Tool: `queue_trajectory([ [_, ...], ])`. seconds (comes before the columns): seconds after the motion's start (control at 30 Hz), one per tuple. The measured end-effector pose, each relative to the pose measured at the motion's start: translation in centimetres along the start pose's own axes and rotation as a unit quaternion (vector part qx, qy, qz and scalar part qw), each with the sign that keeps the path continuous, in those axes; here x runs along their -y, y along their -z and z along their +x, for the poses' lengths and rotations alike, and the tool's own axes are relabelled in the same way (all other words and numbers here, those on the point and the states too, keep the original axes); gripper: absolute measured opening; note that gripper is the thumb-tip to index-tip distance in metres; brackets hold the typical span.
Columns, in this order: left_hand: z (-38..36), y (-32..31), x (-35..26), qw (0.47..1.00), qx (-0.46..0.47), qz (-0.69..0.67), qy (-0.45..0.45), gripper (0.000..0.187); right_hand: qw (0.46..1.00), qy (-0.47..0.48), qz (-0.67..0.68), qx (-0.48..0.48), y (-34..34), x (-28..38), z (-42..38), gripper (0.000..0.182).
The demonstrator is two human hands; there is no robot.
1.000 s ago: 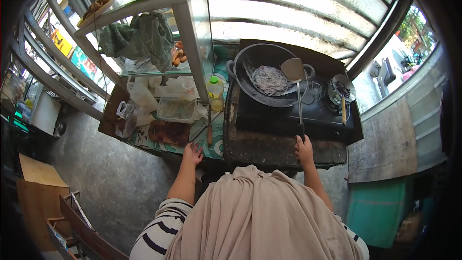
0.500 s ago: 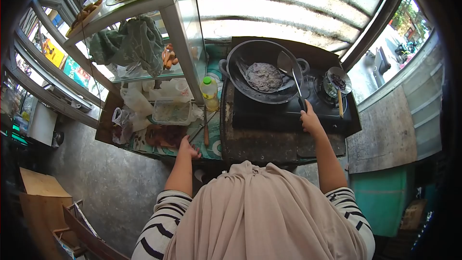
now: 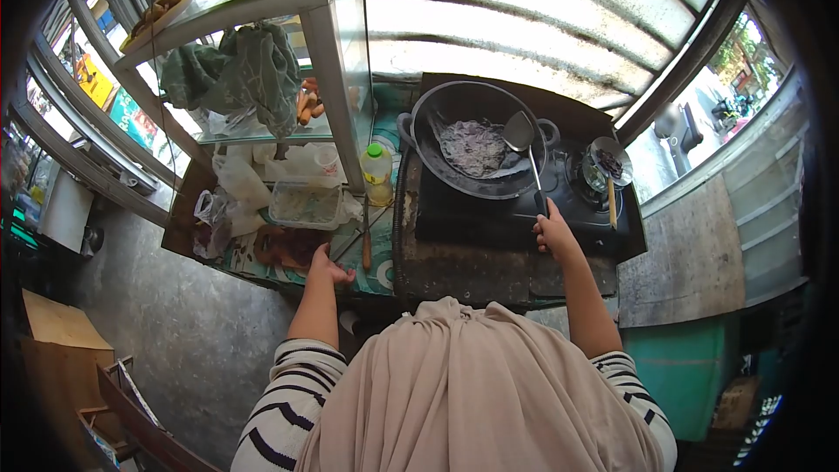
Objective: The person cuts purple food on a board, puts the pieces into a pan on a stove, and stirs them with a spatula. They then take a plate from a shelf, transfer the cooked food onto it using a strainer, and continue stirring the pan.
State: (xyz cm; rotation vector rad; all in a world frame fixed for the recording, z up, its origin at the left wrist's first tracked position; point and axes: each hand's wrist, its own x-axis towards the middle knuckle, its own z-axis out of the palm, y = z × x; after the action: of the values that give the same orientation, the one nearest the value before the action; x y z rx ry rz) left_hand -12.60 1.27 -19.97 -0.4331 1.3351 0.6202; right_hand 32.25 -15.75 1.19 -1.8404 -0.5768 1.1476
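A large dark wok (image 3: pixel 454 183) sits on the black stove (image 3: pixel 489 220), with bubbling food (image 3: pixel 473 147) frying in it. My right hand (image 3: pixel 552 232) is closed round the dark handle of a metal spatula (image 3: pixel 519 131), whose blade is over the right part of the wok beside the food. My left hand (image 3: pixel 329 269) rests at the front edge of the green-covered counter (image 3: pixel 386 267), by a reddish-brown item (image 3: pixel 288 246). Its fingers look apart, and nothing shows in them. Close to it lie a thin metal tool and a wooden-handled tool (image 3: pixel 367 249).
A bottle with a green cap (image 3: pixel 377 177) stands between the wok and a glass display case (image 3: pixel 345 79). A clear plastic container (image 3: pixel 306 205) and plastic bags (image 3: pixel 240 183) lie left. On the stove's right is a strainer (image 3: pixel 609 162) with dark bits.
The spatula blade has shifted within the wok and now shows its broad face beside the food. The food looks more covered in bubbles. The whole view has shifted slightly.
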Motion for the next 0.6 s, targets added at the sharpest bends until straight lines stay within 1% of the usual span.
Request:
queue_trajectory([
  [0.03, 0.3, -0.1, 0.0, 1.000, -0.018, -0.010, 0.000, 0.055, 0.998, -0.029, 0.045, 0.028, -0.2, 0.1, -0.2, 0.050],
  [0.07, 0.6, -0.1, 0.0, 1.000, -0.017, -0.010, 0.000, 0.055, 0.993, -0.058, 0.089, 0.056, -0.2, 0.1, -0.4, 0.045],
  [0.1, 0.3, -0.1, 0.1, 1.000, -0.008, 0.007, -0.004, 0.056, 0.975, -0.081, 0.179, 0.101, 0.0, 0.2, -0.4, 0.043],
  [0.13, -0.1, -0.1, 0.2, 1.000, 0.001, 0.024, -0.009, 0.058, 0.975, -0.082, 0.178, 0.102, 0.2, 0.3, -0.5, 0.043],
  [0.2, -0.4, -0.1, 0.4, 1.000, 0.002, 0.029, -0.011, 0.058, 0.935, -0.096, 0.315, 0.132, 0.2, 0.3, -0.5, 0.043],
  [0.23, -0.4, -0.1, 0.4, 0.999, 0.005, 0.036, -0.012, 0.058, 0.935, -0.096, 0.316, 0.133, 0.3, 0.1, -0.5, 0.043],
  [0.3, -0.1, -0.1, 0.3, 0.999, 0.005, 0.033, -0.004, 0.058, 0.946, -0.020, 0.301, 0.121, 0.3, -0.3, -0.5, 0.047],
  [0.33, 0.2, 0.1, 0.2, 1.000, 0.004, 0.029, 0.005, 0.057, 0.945, -0.019, 0.303, 0.122, 0.1, -0.5, -0.5, 0.047],
  [0.37, 0.5, 0.2, 0.2, 1.000, 0.004, 0.030, 0.003, 0.057, 0.973, -0.007, 0.224, 0.059, -0.2, -0.7, -0.5, 0.049],
  [0.4, 0.8, 0.3, 0.2, 0.999, 0.022, 0.035, 0.005, 0.057, 0.990, 0.005, 0.143, -0.004, -0.6, -1.0, -0.6, 0.052],
  [0.43, 1.1, 0.3, 0.3, 0.998, 0.040, 0.040, 0.007, 0.057, 0.989, 0.005, 0.146, -0.005, -1.1, -1.6, -0.6, 0.052],
  [0.5, 1.6, 0.4, 0.3, 0.998, 0.045, 0.043, 0.001, 0.058, 0.997, 0.008, 0.080, -0.013, -2.1, -2.5, -0.7, 0.058],
  [0.53, 1.8, 0.4, 0.3, 0.998, 0.049, 0.041, -0.003, 0.058, 0.997, 0.009, 0.081, -0.015, -2.3, -2.4, -0.9, 0.058],
  [0.6, 1.9, 0.3, 0.5, 0.998, 0.038, 0.039, -0.010, 0.058, 0.975, -0.048, 0.194, 0.095, -2.3, -2.0, -1.2, 0.058],
])
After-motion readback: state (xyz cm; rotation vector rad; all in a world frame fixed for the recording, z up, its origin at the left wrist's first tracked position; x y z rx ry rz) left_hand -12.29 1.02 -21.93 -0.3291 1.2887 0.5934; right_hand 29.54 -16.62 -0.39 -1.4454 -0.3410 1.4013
